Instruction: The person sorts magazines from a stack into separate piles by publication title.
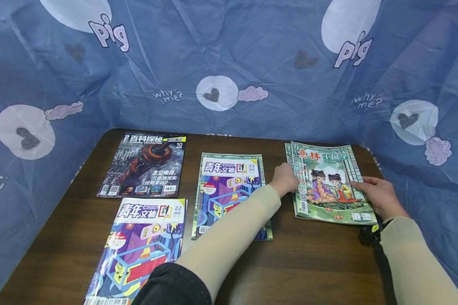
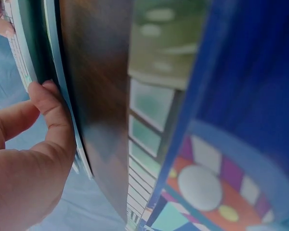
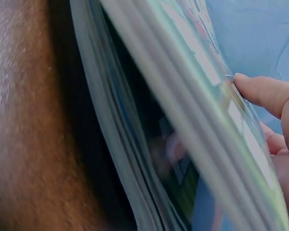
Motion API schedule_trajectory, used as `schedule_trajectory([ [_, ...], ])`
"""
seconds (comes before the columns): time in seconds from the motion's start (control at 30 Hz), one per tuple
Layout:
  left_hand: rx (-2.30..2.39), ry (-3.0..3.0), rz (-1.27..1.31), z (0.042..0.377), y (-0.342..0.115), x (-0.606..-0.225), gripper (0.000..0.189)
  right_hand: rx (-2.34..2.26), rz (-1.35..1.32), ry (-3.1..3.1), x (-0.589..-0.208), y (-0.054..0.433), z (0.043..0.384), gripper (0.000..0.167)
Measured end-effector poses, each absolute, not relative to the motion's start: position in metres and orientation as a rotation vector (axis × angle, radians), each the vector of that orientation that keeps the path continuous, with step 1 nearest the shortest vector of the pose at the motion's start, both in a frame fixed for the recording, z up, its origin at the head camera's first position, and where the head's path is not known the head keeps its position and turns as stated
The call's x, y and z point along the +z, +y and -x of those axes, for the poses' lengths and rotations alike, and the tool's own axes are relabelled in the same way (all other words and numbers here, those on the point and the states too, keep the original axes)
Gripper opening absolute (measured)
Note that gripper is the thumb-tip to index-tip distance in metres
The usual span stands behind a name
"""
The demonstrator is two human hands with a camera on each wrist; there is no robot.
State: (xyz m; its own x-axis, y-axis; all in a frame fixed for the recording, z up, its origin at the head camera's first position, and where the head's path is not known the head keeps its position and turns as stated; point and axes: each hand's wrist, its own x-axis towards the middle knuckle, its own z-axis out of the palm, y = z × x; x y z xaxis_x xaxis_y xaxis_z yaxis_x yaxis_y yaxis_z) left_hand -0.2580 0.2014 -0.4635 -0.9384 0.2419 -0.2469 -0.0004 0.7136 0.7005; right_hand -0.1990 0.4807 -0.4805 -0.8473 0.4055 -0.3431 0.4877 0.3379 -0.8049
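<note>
- On my feed, a blue "pig"-printed cloth (image 1: 137,80) backs the dark wooden tabletop (image 1: 297,271).
- At far right I see the green 意林 magazine (image 1: 330,186), a gap parting it from a lower magazine (image 3: 113,115).
- The left hand (image 1: 285,178) has its fingers pinching the left edge; the right hand (image 1: 381,197) grasps the right edge, thumb on the cover.
- Scientific Exploration (image 1: 143,165) lies far left, one 青年文摘 issue (image 1: 149,237) near left, a second 青年文摘 issue (image 1: 229,182) mid-tabletop.

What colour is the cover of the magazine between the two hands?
Mostly green; the magazine shows best in the head view.
</note>
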Motion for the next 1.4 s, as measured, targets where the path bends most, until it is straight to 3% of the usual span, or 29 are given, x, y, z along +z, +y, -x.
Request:
schedule_trajectory([
  [0.47, 1.145, 2.571, -0.281, 0.268, 0.183, -0.465, 0.033, -1.196, -0.71, 2.876, -0.468, 0.476, 0.19, 0.064],
  [0.8, 1.294, 2.517, -0.367, 0.266, 0.163, -0.459, 0.05, -1.373, -0.735, 2.837, -0.459, 0.461, 0.19, 0.07],
  [0.87, 1.335, 2.506, -0.359, 0.266, 0.158, -0.456, 0.047, -1.44, -0.712, 2.826, -0.458, 0.455, 0.19, 0.067],
  [1.03, 1.505, 2.498, -0.319, 0.263, 0.133, -0.444, 0.016, -1.477, -0.7, 2.824, -0.453, 0.44, 0.19, 0.066],
  [1.4, 1.693, 2.525, -0.278, 0.256, 0.076, -0.424, 0.025, -1.522, -0.495, 2.875, -0.436, 0.403, 0.186, 0.064],
])
